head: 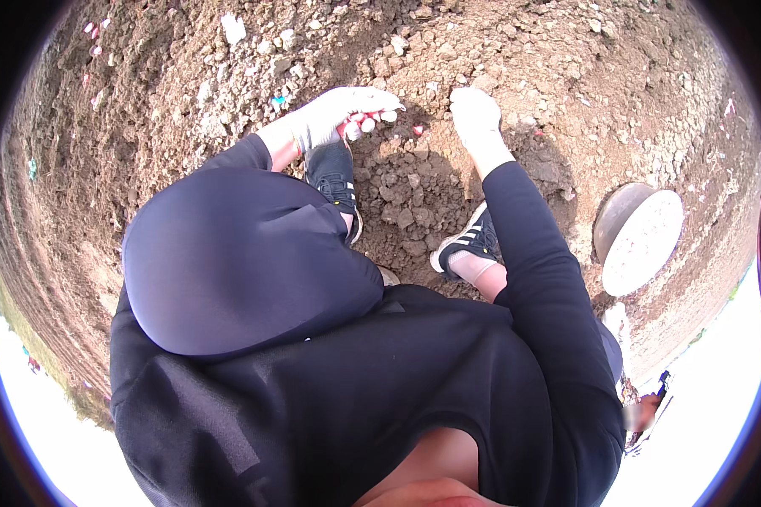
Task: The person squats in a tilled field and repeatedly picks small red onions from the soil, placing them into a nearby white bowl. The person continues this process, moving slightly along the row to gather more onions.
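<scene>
My left hand (349, 114), in a pale knit glove, is cupped around several red-and-white cloves (363, 121) that look like garlic. It hovers above my left shoe (333, 177). My right hand (477, 117), also gloved in white, is low over the soil on the other side, its fingers curled downward; whether they hold anything is hidden. Between the two hands, one red clove (417, 130) lies on the loose brown soil (406, 203).
On the right stands a grey basin (621, 212) with pale, overexposed contents. My right shoe (472, 237) is planted on the soil. More red-and-white pieces (95, 32) lie at upper left, near pale clods (233, 28). Another person (640, 412) is partly visible at lower right.
</scene>
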`<state>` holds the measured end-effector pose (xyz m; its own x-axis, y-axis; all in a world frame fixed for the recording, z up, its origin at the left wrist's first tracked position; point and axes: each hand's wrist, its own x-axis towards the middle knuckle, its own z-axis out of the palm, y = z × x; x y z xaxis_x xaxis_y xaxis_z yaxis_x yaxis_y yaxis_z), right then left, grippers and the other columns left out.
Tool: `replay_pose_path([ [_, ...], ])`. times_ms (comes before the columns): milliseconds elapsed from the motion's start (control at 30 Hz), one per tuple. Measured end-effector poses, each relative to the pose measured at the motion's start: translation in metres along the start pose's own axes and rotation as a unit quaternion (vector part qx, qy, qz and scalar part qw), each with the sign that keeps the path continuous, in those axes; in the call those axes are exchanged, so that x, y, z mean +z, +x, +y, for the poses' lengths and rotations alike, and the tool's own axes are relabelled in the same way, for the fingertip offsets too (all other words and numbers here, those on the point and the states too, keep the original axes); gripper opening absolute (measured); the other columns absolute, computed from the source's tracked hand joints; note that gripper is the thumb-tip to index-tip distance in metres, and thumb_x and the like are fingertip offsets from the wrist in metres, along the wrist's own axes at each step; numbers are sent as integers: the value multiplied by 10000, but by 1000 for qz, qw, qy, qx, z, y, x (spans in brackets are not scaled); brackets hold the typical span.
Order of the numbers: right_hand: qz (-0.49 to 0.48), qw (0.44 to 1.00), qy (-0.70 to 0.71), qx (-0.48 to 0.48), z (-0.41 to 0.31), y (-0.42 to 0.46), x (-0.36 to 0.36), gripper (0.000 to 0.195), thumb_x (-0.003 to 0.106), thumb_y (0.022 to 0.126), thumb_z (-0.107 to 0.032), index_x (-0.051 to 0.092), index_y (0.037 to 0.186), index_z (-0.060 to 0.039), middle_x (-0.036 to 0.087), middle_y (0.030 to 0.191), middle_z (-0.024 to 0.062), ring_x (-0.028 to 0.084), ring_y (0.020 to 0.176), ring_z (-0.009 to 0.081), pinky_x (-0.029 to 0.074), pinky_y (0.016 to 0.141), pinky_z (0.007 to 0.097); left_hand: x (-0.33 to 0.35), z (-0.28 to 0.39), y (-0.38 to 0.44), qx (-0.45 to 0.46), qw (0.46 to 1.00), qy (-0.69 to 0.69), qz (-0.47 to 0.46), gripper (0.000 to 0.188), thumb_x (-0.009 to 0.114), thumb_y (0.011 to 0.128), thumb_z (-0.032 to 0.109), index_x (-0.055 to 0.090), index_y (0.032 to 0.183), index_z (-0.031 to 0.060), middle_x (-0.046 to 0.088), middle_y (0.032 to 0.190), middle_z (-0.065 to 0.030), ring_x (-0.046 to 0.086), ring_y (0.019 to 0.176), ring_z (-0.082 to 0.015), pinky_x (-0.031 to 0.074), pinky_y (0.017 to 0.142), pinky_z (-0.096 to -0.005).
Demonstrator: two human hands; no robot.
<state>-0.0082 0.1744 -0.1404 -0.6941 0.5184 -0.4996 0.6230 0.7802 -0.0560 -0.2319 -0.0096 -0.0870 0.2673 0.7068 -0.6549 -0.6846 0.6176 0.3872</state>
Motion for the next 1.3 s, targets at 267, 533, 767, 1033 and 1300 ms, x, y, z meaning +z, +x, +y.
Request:
replay_pose_path([
  [267,132,891,428,-79,-94,-71,-87,216,687,829,-237,724,967,-75,694,929,104,667,900,254,518,819,348,28,4,-10,13,989,143,42,271,586,994,240,676,1102,7,692,832,-20,508,566,-17,410,461,-164],
  [533,250,934,253,30,39,-40,-41,147,611,847,-163,735,865,-86,721,922,88,684,842,247,543,783,344,34,15,-5,-2,993,114,12,314,565,1001,254,658,1169,5,708,937,-63,549,607,-39,438,517,-175],
  [767,187,981,-50,-11,72,34,4,152,538,868,-128,682,837,-92,688,831,133,684,826,301,544,728,416,21,25,-3,14,999,37,31,312,556,1002,270,662,1151,18,698,926,-65,544,612,-38,414,474,-159],
  [1033,141,988,-56,29,77,57,-13,168,523,869,-133,686,891,-101,690,866,126,686,811,308,545,719,421,26,48,-3,18,998,0,58,404,463,1026,262,559,1309,-8,679,1076,-115,559,633,-47,410,431,-143],
  [1300,114,906,406,26,-88,-42,-140,280,686,897,-280,725,1109,-101,728,923,100,692,835,179,522,773,273,36,32,-5,78,993,-48,68,388,534,1027,290,568,1356,87,646,981,27,515,633,-20,392,464,-142],
])
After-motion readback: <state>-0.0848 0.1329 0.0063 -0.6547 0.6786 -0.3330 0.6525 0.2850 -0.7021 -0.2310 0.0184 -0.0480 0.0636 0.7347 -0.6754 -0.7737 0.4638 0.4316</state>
